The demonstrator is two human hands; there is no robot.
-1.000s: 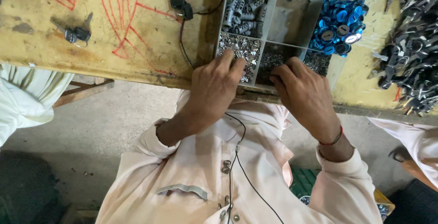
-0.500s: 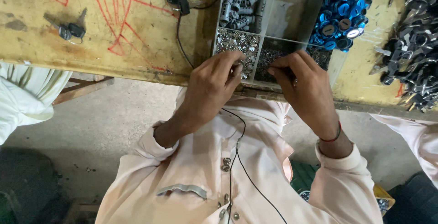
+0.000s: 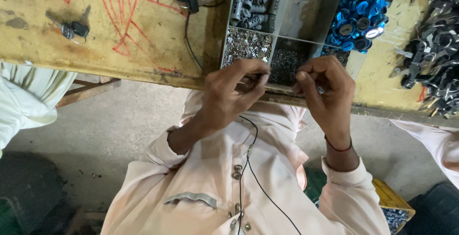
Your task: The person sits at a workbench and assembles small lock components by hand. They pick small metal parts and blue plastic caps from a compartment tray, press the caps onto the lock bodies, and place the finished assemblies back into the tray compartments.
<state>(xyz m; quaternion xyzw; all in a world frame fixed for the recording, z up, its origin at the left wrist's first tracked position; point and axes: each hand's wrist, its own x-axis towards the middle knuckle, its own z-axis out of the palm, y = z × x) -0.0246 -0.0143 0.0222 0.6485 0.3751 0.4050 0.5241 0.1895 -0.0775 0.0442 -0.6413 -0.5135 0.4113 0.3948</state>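
Hovering at the near edge of the grey compartmented plastic parts tray [image 3: 287, 12] on the scuffed yellow wooden desk [image 3: 143, 29], both hands were curled up. The left hand [image 3: 234, 91] pinched something tiny over the small silvery metal bits [image 3: 246, 43]. The right hand [image 3: 325, 89] had its grip closed too, by the dark little parts [image 3: 287, 58], but I couldn't tell what was in it.

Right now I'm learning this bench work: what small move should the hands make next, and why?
Probably bring the left hand and right hand together: both are pinched at the near edge of the compartment tray, whatever they hold too small to see.
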